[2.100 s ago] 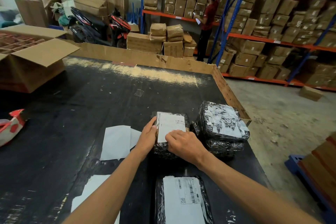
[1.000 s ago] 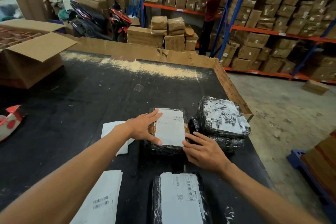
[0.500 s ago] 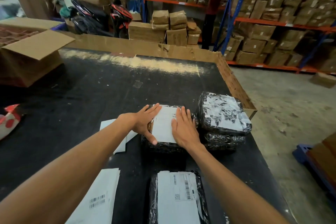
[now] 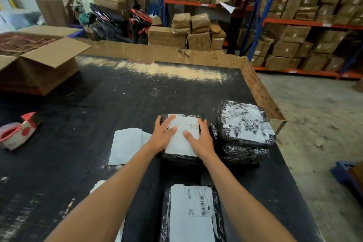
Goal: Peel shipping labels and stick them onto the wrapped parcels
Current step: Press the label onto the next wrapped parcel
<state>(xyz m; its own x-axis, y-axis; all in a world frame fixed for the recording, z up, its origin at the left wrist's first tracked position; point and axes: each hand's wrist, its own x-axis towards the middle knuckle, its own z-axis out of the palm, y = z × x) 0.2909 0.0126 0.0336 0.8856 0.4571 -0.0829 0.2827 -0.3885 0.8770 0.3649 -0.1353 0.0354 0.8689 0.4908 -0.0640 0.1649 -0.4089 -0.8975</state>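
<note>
Warehouse: racking [image 4: 306, 22] stacked with cardboard boxes [image 4: 284, 49].

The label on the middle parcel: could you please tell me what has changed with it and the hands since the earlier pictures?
The right hand, first pressing near the label's lower edge, moved up onto it. The left hand shifted from the parcel's side onto the label. Both now press flat. The parcel, the stack and the near parcel stayed put.

Open carton [image 4: 41, 68], tape dispenser [image 4: 17, 131]

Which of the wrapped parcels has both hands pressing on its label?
The middle parcel, between the stacked pair at right and the nearest one. The left hand and right hand lie flat on its white label.
</note>
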